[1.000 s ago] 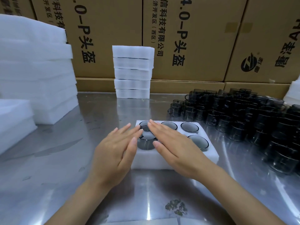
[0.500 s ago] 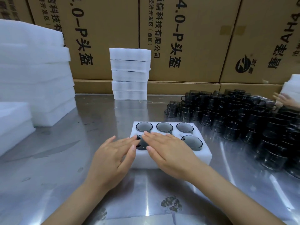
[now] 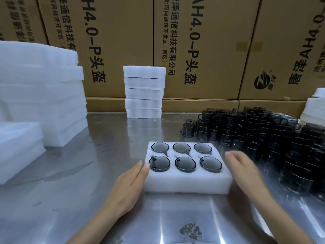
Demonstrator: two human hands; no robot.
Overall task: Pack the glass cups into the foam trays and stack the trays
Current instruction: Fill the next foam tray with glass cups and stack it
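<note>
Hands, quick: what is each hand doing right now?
Left hand: open, fingers straight beside the foam tray, holding nothing.
Right hand: open, blurred, holding nothing.

Head view — forward, down, close, edges perhaps warped.

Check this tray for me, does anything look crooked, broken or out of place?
Nothing stands out. All six glass cups sit level in the foam tray, one per hole. The tray looks whole, with the left hand and right hand open at its sides.
</note>
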